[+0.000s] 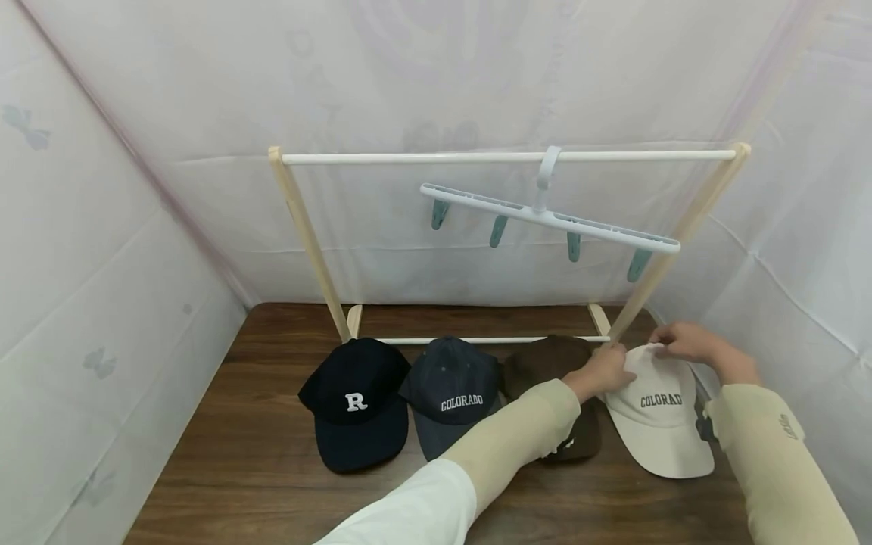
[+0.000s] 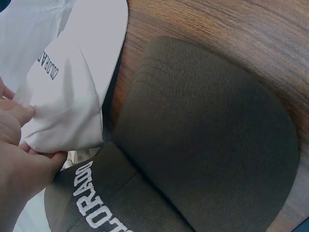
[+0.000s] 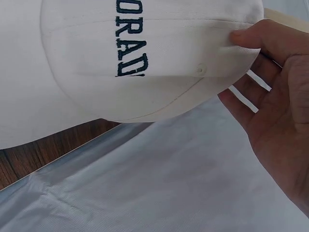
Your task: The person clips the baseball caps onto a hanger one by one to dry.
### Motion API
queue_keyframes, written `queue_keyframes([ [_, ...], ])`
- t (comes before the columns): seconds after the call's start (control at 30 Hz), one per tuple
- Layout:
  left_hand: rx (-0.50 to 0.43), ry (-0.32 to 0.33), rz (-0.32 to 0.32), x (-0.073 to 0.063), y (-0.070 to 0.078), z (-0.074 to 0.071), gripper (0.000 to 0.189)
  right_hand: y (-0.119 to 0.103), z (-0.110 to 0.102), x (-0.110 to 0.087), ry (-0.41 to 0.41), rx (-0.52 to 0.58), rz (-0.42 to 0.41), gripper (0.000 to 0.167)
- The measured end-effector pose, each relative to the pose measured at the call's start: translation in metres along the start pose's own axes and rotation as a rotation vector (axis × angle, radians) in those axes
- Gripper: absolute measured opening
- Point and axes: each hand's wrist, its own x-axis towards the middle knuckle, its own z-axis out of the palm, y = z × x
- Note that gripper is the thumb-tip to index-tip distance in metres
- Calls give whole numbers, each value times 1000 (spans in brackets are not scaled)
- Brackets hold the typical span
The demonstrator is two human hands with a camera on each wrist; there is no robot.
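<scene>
A white baseball cap (image 1: 657, 412) marked COLORADO is at the right end of a row of caps, its brim toward me. My left hand (image 1: 601, 372) pinches the left side of its crown, with thumb and fingers on the fabric in the left wrist view. At the crown's upper right, my right hand (image 1: 693, 344) grips the edge; the right wrist view shows the thumb on top and the other fingers behind. Beside it lies a dark brown cap (image 2: 207, 121), partly covered by my left forearm in the head view.
A navy COLORADO cap (image 1: 453, 382) and a black cap (image 1: 357, 424) with a white R lie farther left on the wooden table (image 1: 238, 424). Behind stands a wooden rack with a white bar (image 1: 409, 159), from which hangs a pale hanger (image 1: 504, 206) with several green clips.
</scene>
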Motion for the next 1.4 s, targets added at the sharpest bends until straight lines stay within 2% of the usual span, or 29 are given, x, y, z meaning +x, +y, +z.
queue_keyframes([
  [0.17,-108,-27,30,-4,-4,-5,34,3,6,0,46,-13,2,20],
  [0.3,-128,-53,60,-7,-6,-10,31,3,10,-2,125,-4,-14,16],
  [0.4,-120,-61,54,-7,-6,-9,28,3,12,-4,175,11,-31,12],
  [0.53,-146,-64,13,-6,-8,-4,26,3,14,-6,208,31,-36,11],
  [0.67,-168,-59,-7,-7,-8,1,26,2,16,-9,222,39,-34,10],
  [0.87,-182,-67,6,-10,-8,4,25,4,20,-14,247,-7,-43,7],
  [1.17,-191,-70,5,-15,-8,2,24,4,22,-15,257,-8,-47,6],
  [1.4,-189,-54,1,-17,-8,5,22,4,22,-18,246,4,-35,6],
])
